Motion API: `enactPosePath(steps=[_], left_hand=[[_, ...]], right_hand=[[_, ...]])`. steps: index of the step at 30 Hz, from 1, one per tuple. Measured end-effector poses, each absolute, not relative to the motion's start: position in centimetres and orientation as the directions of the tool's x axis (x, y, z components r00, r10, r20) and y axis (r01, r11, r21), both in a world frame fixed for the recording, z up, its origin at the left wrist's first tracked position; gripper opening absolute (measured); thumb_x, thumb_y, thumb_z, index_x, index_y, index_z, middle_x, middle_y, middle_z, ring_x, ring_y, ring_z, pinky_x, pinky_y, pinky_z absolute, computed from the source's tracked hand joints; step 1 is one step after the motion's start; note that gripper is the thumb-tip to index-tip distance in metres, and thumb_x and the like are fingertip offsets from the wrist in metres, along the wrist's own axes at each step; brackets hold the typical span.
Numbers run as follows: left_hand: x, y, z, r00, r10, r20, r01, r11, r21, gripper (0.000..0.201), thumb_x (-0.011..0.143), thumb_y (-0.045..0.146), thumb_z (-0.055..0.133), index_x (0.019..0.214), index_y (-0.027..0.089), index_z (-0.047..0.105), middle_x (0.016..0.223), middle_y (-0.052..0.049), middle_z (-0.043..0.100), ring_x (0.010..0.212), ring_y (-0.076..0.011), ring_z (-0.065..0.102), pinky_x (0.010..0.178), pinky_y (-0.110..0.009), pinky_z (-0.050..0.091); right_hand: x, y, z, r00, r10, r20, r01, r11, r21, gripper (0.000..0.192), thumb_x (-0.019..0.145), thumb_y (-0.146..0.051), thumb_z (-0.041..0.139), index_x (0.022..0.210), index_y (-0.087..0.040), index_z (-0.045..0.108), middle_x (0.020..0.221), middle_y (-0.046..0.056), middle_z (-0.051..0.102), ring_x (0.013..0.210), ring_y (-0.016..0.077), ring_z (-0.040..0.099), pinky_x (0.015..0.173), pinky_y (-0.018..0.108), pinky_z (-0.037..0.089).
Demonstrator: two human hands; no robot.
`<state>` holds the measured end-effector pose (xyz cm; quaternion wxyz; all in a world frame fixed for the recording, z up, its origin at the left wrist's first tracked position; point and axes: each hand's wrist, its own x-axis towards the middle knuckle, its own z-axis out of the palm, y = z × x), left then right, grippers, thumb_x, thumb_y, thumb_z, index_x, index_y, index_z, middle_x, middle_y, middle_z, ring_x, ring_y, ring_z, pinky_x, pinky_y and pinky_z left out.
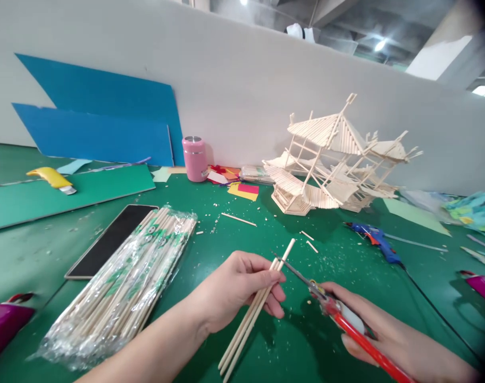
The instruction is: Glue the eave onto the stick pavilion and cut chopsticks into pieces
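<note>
My left hand [253, 283] is closed around a few thin wooden sticks [242, 338], which slant down toward the near edge of view. One stick pokes out above the others at the top. In my right hand [370, 322] is a pair of red-handled pruning shears [330, 304]. Their narrow blades reach the sticks just above my left fingers, touching or crossing the longest one near its upper end; whether they bite into it I cannot tell. Small offcuts [312, 246] lie on the green table just beyond the blades.
A plastic pack of sticks [118, 287] lies left, partly over a dark tablet-like slab [110, 242]. Behind stand a pink flask [195, 159] and a stick-built pavilion model [326, 159]. To the right rests a blue glue gun [376, 239] with its cord. A yellow cutter [51, 178] lies far left.
</note>
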<state>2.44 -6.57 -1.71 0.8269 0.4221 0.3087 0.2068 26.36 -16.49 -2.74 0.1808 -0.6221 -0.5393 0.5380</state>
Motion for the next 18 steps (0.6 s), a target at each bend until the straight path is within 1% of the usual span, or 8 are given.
enactPosePath(steps=[3, 6, 9, 11, 13, 15, 18], left_hand=[[2.5, -6.7, -1.9, 0.739, 0.586, -0.333, -0.075, 0.563, 0.823, 0.015, 0.074, 0.023, 0.057, 0.073, 0.009, 0.062, 0.062, -0.004, 0.064, 0.051, -0.0113, 0.062, 0.049, -0.018, 0.043], [2.5, -6.7, -1.9, 0.75, 0.577, -0.324, -0.082, 0.567, 0.82, 0.015, 0.075, 0.023, 0.057, 0.072, 0.009, 0.062, 0.062, -0.004, 0.064, 0.05, -0.0112, 0.062, 0.048, -0.018, 0.041], [2.5, -6.8, -2.0, 0.758, 0.57, -0.317, -0.081, 0.564, 0.822, 0.015, 0.074, 0.023, 0.057, 0.071, 0.009, 0.062, 0.062, -0.004, 0.065, 0.049, -0.0112, 0.061, 0.049, -0.019, 0.04], [2.6, -6.8, -2.0, 0.761, 0.566, -0.317, -0.076, 0.563, 0.823, 0.015, 0.074, 0.023, 0.057, 0.07, 0.009, 0.062, 0.062, -0.004, 0.065, 0.049, -0.0113, 0.061, 0.05, -0.02, 0.04], [2.6, -6.8, -2.0, 0.762, 0.566, -0.314, -0.075, 0.559, 0.826, 0.015, 0.074, 0.022, 0.056, 0.068, 0.01, 0.062, 0.062, -0.004, 0.065, 0.049, -0.0112, 0.061, 0.05, -0.02, 0.04], [2.6, -6.8, -2.0, 0.763, 0.567, -0.31, -0.076, 0.555, 0.828, 0.016, 0.074, 0.022, 0.056, 0.067, 0.01, 0.061, 0.063, -0.004, 0.065, 0.049, -0.0112, 0.061, 0.051, -0.02, 0.04], [2.6, -6.7, -2.1, 0.764, 0.569, -0.305, -0.089, 0.56, 0.823, 0.015, 0.074, 0.024, 0.057, 0.069, 0.01, 0.061, 0.063, -0.004, 0.065, 0.049, -0.0119, 0.061, 0.052, -0.021, 0.041]], right_hand=[[26.2, -16.1, -2.7, -0.18, 0.846, -0.502, 0.304, -0.438, -0.846, 0.054, 0.069, -0.043, 0.063, 0.12, -0.036, 0.044, 0.098, 0.003, 0.058, 0.059, 0.0094, 0.049, 0.054, 0.02, 0.043], [25.5, -15.6, -2.0, -0.219, 0.823, -0.525, 0.208, -0.486, -0.849, 0.052, 0.068, -0.048, 0.061, 0.116, -0.033, 0.049, 0.086, 0.002, 0.059, 0.051, 0.0069, 0.045, 0.048, 0.018, 0.04], [25.1, -15.1, -1.2, -0.247, 0.806, -0.538, 0.231, -0.491, -0.84, 0.057, 0.063, -0.049, 0.065, 0.115, -0.03, 0.052, 0.074, 0.002, 0.058, 0.052, 0.0093, 0.046, 0.048, 0.021, 0.042], [25.3, -15.0, -1.2, -0.233, 0.809, -0.539, 0.251, -0.486, -0.837, 0.059, 0.061, -0.049, 0.066, 0.115, -0.03, 0.053, 0.071, 0.003, 0.057, 0.055, 0.0121, 0.049, 0.05, 0.023, 0.043], [25.6, -15.1, -1.6, -0.228, 0.815, -0.533, 0.257, -0.478, -0.84, 0.06, 0.062, -0.051, 0.065, 0.117, -0.031, 0.051, 0.073, 0.003, 0.057, 0.063, 0.0147, 0.051, 0.051, 0.023, 0.044], [26.0, -15.4, -2.3, -0.231, 0.813, -0.534, 0.253, -0.48, -0.84, 0.059, 0.064, -0.052, 0.062, 0.118, -0.033, 0.048, 0.08, 0.004, 0.056, 0.067, 0.0149, 0.051, 0.051, 0.021, 0.043], [26.4, -15.6, -2.9, -0.247, 0.796, -0.552, 0.248, -0.499, -0.83, 0.06, 0.066, -0.051, 0.061, 0.121, -0.032, 0.045, 0.085, 0.004, 0.055, 0.06, 0.0111, 0.048, 0.049, 0.021, 0.042]])
